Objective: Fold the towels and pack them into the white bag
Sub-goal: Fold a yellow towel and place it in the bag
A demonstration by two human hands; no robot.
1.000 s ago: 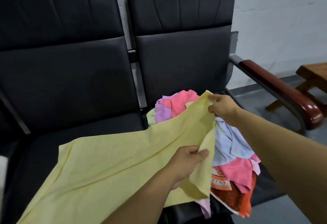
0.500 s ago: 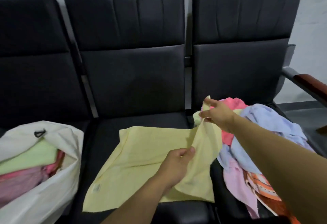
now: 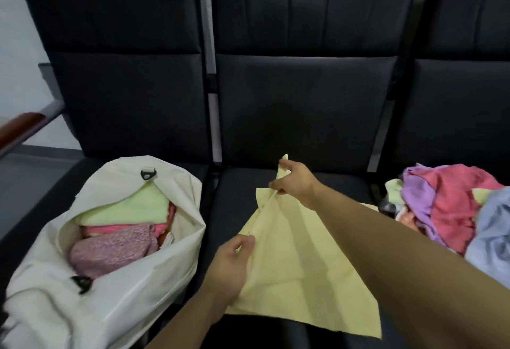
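Over the middle black seat [image 3: 298,116], the left hand [image 3: 230,266] and right hand [image 3: 294,181] each pinch an edge of a yellow towel [image 3: 298,274], with the open white bag [image 3: 132,290] on the left seat

Yellow towel [image 3: 300,260]: thin matt cloth, smooth, softly creased. White bag [image 3: 132,293]: smooth fabric, faint sheen, black plastic clips seen. Folded towels in bag [image 3: 121,227]: soft nubbly cloth. Seats [image 3: 303,116]: black leather-like padding, matt, stitched seams. Armrest [image 3: 19,128]: glossy reddish wood. Towel heap [image 3: 452,205]: matt, crumpled cloth.
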